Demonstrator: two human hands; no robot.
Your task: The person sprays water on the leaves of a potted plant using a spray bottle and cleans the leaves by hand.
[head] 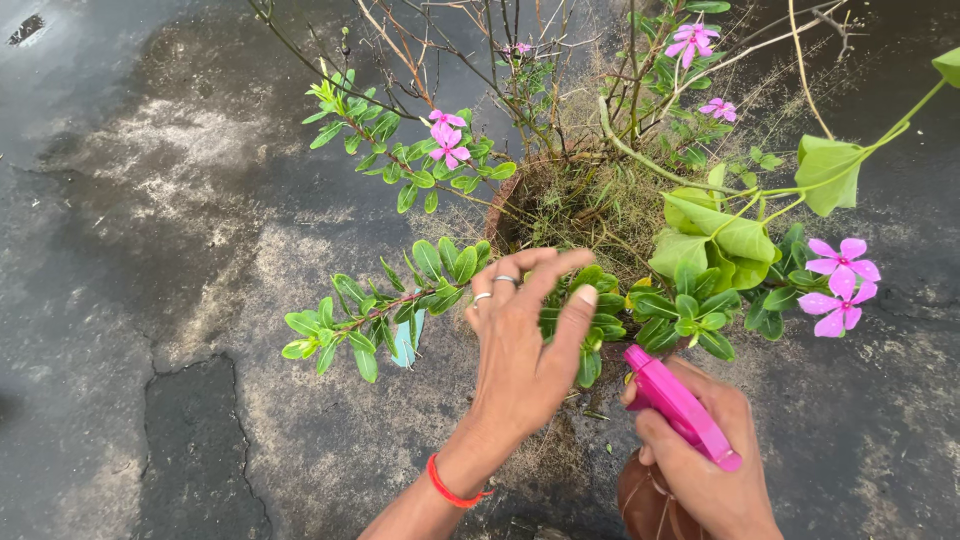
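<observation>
1. Spray bottle (680, 405): 5 o'clock in frame, pink trigger head, brown body below, gripped in right hand (710, 470).
2. Possible label (405, 342): pale blue flat piece, 8 o'clock from pot (508, 200), half hidden behind leaves; kind unclear.

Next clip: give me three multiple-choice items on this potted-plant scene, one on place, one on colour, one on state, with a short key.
1. Where is the left hand?
A. among the leafy stems
B. flat on the ground
C. on the bottle

2. What colour is the spray head?
A. blue
B. pink
C. white

3. What is the right hand doing?
A. hanging open
B. gripping the spray bottle
C. pulling a flower

Key: 1 A, its fingers spread at the leaves over the pot; 2 B, bright pink like the flowers; 3 B, its fingers wrap the sprayer.
</observation>
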